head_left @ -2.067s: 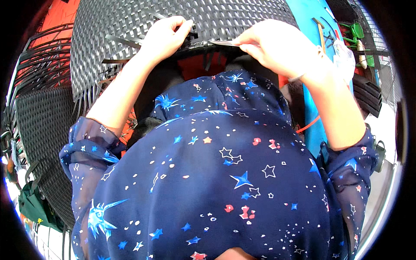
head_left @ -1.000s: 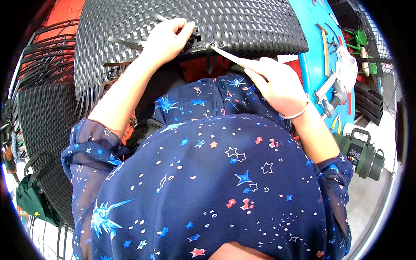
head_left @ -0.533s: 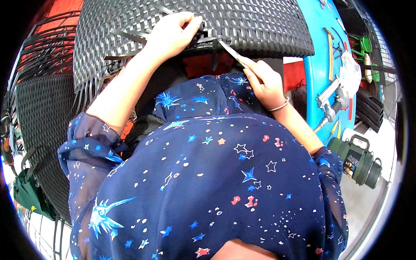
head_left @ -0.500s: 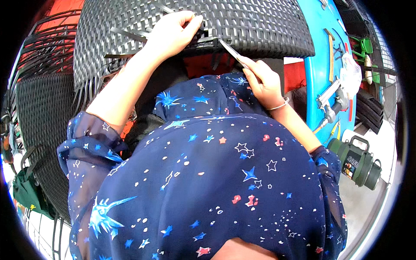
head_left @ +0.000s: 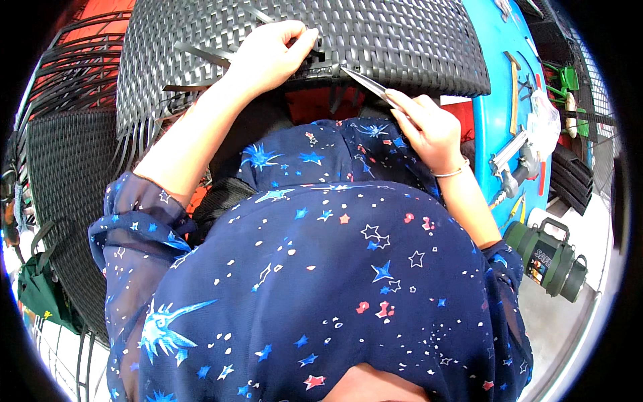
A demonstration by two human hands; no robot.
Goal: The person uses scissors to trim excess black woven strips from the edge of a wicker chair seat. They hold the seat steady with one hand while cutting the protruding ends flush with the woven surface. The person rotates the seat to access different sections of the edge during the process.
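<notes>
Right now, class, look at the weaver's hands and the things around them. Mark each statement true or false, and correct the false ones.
1. The left hand presses on the dark woven panel. True.
2. The right hand is empty. False: it holds a flat weaving strip that runs to the panel's edge.
3. A dark green flask lies at the right. True.
4. The surface bearing the tools is red. False: the blue surface bears them.
5. The right wrist wears a thin bracelet. True.
</notes>
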